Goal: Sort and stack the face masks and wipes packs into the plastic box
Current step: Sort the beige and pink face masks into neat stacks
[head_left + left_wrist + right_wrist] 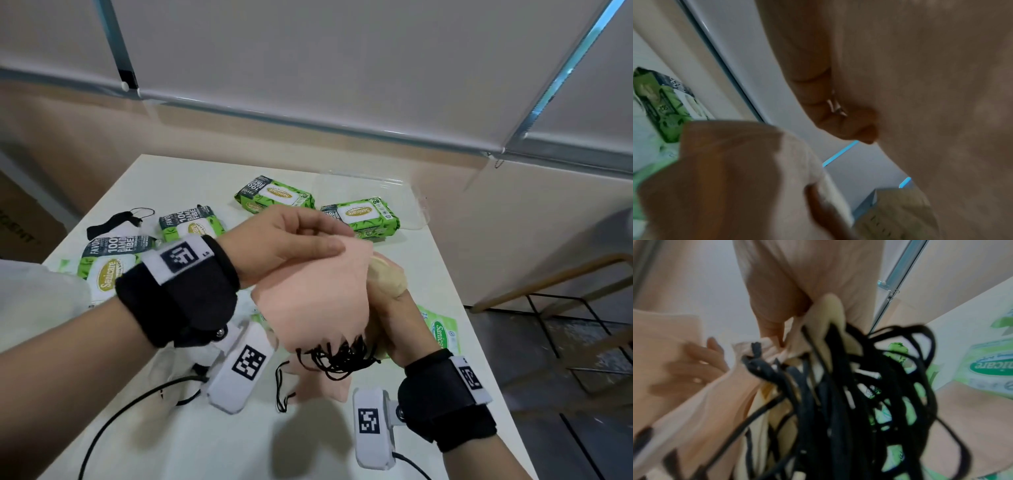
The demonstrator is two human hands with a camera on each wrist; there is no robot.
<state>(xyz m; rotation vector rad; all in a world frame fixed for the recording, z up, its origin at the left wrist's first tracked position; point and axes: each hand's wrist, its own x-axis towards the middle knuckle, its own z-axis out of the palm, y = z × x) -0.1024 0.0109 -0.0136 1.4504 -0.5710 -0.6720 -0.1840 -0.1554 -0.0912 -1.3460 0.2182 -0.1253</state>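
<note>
The left hand (287, 240) pinches the top of a peach mask (308, 301) held above the counter (205, 445). To its right, the right hand (394, 308) grips a bunch of masks, black loops (342, 356) dangling. Green wipes packs (274, 195) lie farther back, the clear box (414, 205) at far right.

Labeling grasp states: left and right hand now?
Left hand: pinching the pink mask.
Right hand: gripping the bunch of masks.
</note>
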